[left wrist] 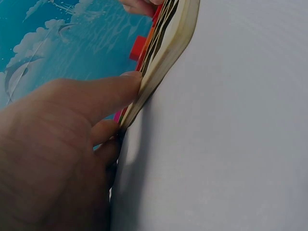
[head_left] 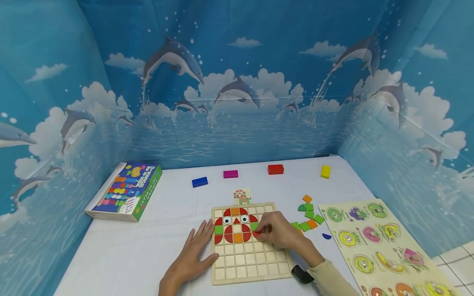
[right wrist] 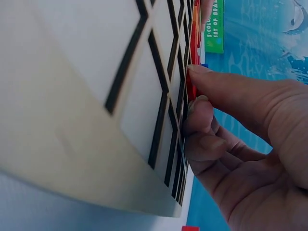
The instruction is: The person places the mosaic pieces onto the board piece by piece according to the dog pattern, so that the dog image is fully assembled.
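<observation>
A wooden grid board (head_left: pixel 252 270) lies on the white table, its upper rows filled with red, green and orange tiles plus two round eye tiles (head_left: pixel 227 220). My right hand (head_left: pixel 275 230) pinches a red tile (head_left: pixel 256 234) between thumb and fingertips, right at the board's surface below a green tile; the right wrist view shows this red tile (right wrist: pixel 191 89) at the fingertips. My left hand (head_left: pixel 194 253) rests along the board's left edge with fingers extended, its thumb touching the rim (left wrist: pixel 166 60) in the left wrist view. A small pattern card (head_left: pixel 242 196) lies just beyond the board.
Loose green and orange tiles (head_left: pixel 309 213) and a blue half-round piece (head_left: pixel 326 236) lie right of the board. A fruit puzzle board (head_left: pixel 355 246) is farther right. Blue, magenta, red (head_left: pixel 275 169) and yellow blocks line the back; a bead box (head_left: pixel 126 191) stands at left.
</observation>
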Tool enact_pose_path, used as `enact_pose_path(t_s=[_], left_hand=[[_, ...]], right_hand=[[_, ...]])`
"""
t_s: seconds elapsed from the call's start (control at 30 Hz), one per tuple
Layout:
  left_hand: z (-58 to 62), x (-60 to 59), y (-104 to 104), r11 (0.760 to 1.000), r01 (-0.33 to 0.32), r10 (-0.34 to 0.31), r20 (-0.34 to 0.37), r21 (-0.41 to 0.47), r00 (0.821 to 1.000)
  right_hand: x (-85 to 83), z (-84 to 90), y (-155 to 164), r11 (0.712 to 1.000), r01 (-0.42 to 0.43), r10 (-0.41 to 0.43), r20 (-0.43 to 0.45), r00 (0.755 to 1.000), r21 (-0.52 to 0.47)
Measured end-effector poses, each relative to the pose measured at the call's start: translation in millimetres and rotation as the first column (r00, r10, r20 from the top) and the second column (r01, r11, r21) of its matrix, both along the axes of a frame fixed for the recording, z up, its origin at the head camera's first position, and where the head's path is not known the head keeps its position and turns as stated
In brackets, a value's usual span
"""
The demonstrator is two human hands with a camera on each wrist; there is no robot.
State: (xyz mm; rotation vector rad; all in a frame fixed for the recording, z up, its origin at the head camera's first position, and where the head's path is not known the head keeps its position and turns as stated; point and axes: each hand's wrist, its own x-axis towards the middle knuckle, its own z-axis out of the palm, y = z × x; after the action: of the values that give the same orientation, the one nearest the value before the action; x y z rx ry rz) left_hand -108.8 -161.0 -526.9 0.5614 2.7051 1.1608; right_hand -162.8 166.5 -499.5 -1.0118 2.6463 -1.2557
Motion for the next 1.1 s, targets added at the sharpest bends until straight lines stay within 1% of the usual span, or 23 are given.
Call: enact_pose_path(t_s=[0.1, 0.17, 0.33, 0.4, 0.57, 0.67, 0.77, 0.87, 0.97, 1.03, 1.1], left_hand=[[-1.8, 0.1, -0.7, 1.0, 0.005, -0.004, -0.019, 0.031, 1.0], [-2.5, 0.6, -0.8, 0.999, 0.004, -0.003, -0.022, 0.035, 1.0], [-0.4, -0.1, -0.3, 1.0, -0.005, 0.005, 0.006, -0.01, 1.0], [-0.4, -0.6, -0.1, 1.0, -0.005, 0.005, 0.008, -0.015, 1.0], [-3.0, -0.3, -0.2, 1.0, -0.006, 0.006, -0.021, 0.008, 1.0], [-4.1, 0.6, -0.9, 1.0, -0.007, 0.008, -0.036, 0.023, 0.999], [-3.7, 0.8, -1.2, 1.0, -0.015, 0.015, -0.016, 0.008, 1.0], [-3.0, 0.0, -1.3, 1.0, -0.024, 0.024, 0.005, -0.014, 1.0], [-1.7, -0.7, -0.8, 0.999, -0.029, 0.029, 0.012, -0.039, 1.0], [-1.0, -1.2, -0.3, 0.999, -0.028, 0.029, 0.012, -0.044, 1.0], [-1.0, -1.7, 0.3, 0.999, -0.027, 0.028, 0.007, -0.038, 1.0]], right_hand=[[0.3, 1.3, 0.6, 1.0, -0.018, 0.018, 0.003, 1.0, -0.009], [0.5, 2.3, 1.6, 0.999, -0.031, 0.031, 0.005, 1.0, -0.013], [0.4, 4.5, 2.5, 1.0, -0.011, 0.01, 0.067, 0.998, 0.007], [0.4, 4.5, 2.4, 1.0, 0.006, -0.008, 0.088, 0.996, 0.02], [-0.9, 2.1, 3.1, 0.999, 0.02, -0.023, 0.075, 0.997, 0.034], [-2.7, -0.2, 4.5, 1.0, 0.017, -0.019, 0.072, 0.997, 0.024], [-5.2, 0.3, 10.5, 0.999, 0.031, -0.032, 0.085, 0.996, 0.007], [-9.7, 5.4, 23.0, 0.998, 0.069, -0.069, 0.079, 0.994, -0.001], [-16.7, 11.4, 42.6, 0.992, 0.13, -0.13, 0.014, 0.991, 0.004], [-21.9, 14.1, 58.3, 0.978, 0.207, -0.206, -0.04, 0.978, 0.021], [-27.0, 14.5, 75.4, 0.952, 0.302, -0.297, -0.086, 0.951, 0.045]])
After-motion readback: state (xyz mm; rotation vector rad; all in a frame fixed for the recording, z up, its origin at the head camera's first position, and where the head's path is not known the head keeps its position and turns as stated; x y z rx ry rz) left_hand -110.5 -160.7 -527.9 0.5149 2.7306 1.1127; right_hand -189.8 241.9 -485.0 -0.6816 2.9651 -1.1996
